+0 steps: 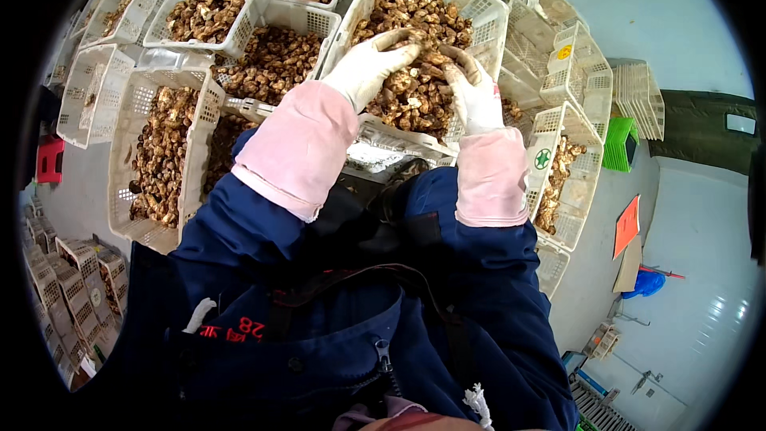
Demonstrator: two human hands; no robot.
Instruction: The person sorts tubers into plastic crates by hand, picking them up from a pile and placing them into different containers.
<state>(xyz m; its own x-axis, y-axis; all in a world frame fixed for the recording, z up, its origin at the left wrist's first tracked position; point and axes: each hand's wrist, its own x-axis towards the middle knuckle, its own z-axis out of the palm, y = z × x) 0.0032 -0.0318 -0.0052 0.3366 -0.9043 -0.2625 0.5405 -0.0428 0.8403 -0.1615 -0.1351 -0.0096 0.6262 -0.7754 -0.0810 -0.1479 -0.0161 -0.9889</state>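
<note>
A white plastic crate [496, 16] in front of me holds a heap of brown, mushroom-like pieces [415, 8]. Both my hands are over this heap, in white gloves with soiled fingertips and pink sleeve covers. My left hand [375, 68] comes in from the left, its fingers curled around a brown mushroom [434, 57]. From the other side, my right hand [476, 96] grips the same mushroom with bent fingers. Its exact shape is partly hidden by the gloves.
More mushroom-filled crates stand close by: a long one [120, 152] on the left, one [335, 24] beside the middle crate and one [586, 183] on the right. Stacked white crates [550, 40] rise behind at the right, near a green crate [619, 144]. A red stool-like object [50, 160] stands far left.
</note>
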